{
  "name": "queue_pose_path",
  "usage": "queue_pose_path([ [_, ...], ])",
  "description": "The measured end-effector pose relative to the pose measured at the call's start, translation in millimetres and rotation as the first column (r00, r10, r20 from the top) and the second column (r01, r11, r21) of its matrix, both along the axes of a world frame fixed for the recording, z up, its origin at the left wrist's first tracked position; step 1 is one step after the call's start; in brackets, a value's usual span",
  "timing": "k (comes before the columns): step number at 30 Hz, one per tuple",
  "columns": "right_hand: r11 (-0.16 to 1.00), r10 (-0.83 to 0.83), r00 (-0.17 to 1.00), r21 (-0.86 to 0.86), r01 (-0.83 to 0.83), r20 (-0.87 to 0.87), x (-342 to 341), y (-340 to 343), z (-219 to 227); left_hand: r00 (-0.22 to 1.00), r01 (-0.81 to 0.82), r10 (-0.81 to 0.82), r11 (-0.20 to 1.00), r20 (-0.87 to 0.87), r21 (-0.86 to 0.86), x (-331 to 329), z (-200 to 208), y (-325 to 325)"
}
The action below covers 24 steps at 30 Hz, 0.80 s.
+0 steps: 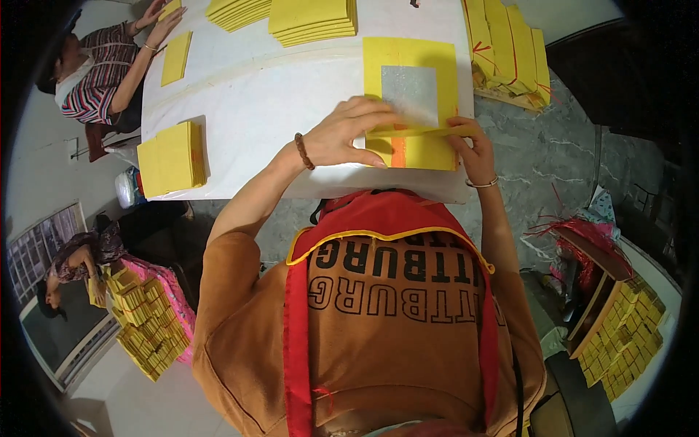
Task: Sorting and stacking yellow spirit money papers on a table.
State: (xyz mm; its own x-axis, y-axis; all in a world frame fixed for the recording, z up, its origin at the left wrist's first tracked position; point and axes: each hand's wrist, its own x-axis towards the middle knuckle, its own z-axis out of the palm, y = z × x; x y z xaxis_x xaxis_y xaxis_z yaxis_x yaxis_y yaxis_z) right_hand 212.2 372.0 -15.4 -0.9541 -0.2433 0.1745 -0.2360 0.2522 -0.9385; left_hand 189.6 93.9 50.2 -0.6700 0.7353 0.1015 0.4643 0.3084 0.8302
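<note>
A yellow paper sheet (445, 80) with a silver-grey square (411, 86) and an orange strip lies near the table's front right corner. Its near part is bent up, making a raised edge across it. My left hand (351, 135) is over the sheet's left side, thumb and fingers apart, the fingertips slightly blurred. At the right end of the raised edge, my right hand (475, 149) pinches the paper between thumb and fingers.
On the white table (291, 95) are stacks of folded yellow paper (312, 18), with another stack (171, 160) at the front left. A co-worker (109, 69) handles yellow paper at the far left. Yellow bundles (510, 54) stand beyond the right edge; more piles (149, 317) sit behind.
</note>
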Motion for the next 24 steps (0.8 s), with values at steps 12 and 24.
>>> queue_pose_path([
  [12, 0.926, 0.182, 0.910, 0.377, -0.031, -0.373, 1.9, -0.7, 48.3, 0.818, -0.226, 0.079, 0.955, -0.570, -0.192, 31.8, 1.9, -1.8],
  [24, 0.992, -0.110, 0.880, 0.000, 0.124, 0.462, 6.8, -23.4, 45.0, 0.740, -0.513, 0.542, 0.838, 0.397, -0.187, 25.6, -39.3, 7.7],
])
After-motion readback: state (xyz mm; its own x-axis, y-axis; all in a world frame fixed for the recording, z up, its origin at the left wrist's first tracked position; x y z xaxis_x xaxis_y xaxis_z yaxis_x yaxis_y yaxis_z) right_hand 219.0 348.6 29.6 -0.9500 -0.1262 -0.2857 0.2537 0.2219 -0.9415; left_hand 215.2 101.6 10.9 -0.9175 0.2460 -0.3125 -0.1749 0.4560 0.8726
